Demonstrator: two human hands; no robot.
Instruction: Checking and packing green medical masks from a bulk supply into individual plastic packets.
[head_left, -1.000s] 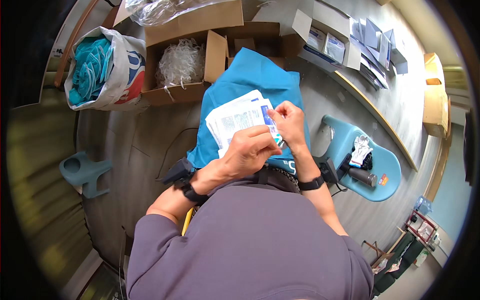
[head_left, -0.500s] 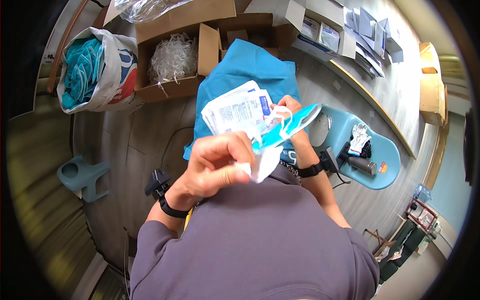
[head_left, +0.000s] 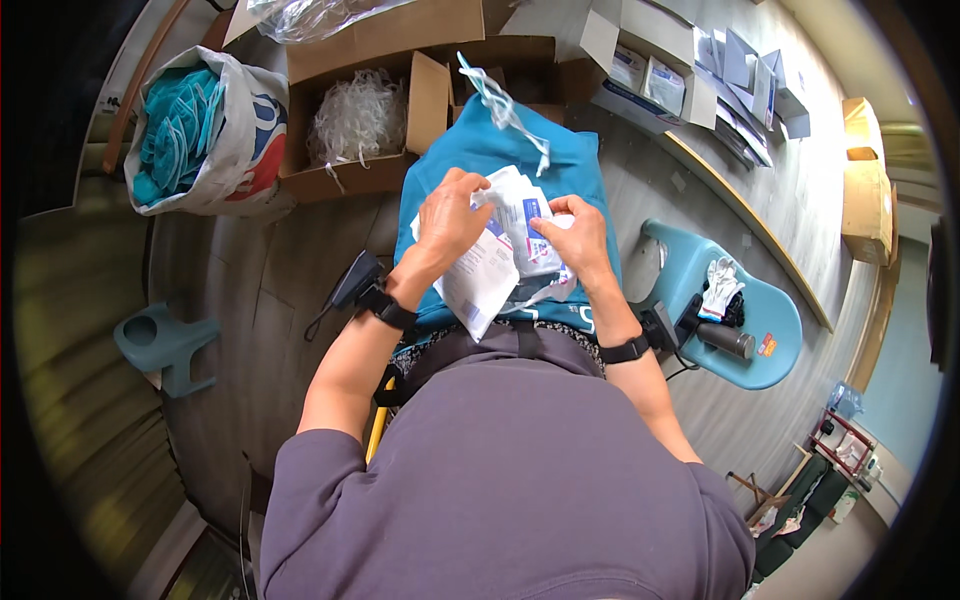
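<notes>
While white packets (head_left: 505, 255) lie stacked on the blue cloth (head_left: 570, 155) over the lap, the right hand (head_left: 572, 235) pinches them at the right edge; the left hand (head_left: 453, 212) curls at their upper left, its grip unclear. Beyond, a blurred teal-and-white strip (head_left: 497, 100) shows near a cardboard box (head_left: 345, 183) of white strands (head_left: 358, 120).

Blue cloth (head_left: 575, 165) spreading at centre, bearing loose pile of white packets (head_left: 478, 278) with blue print; grey plank floor (head_left: 285, 262) bearing white bag (head_left: 232, 172), brown carton (head_left: 340, 184) just beside it, blue stool (head_left: 182, 342) at left, second stool (head_left: 768, 290) at right; second stool's seat bearing white gloves (head_left: 719, 288), dark cylinder (head_left: 727, 341) lying near them
</notes>
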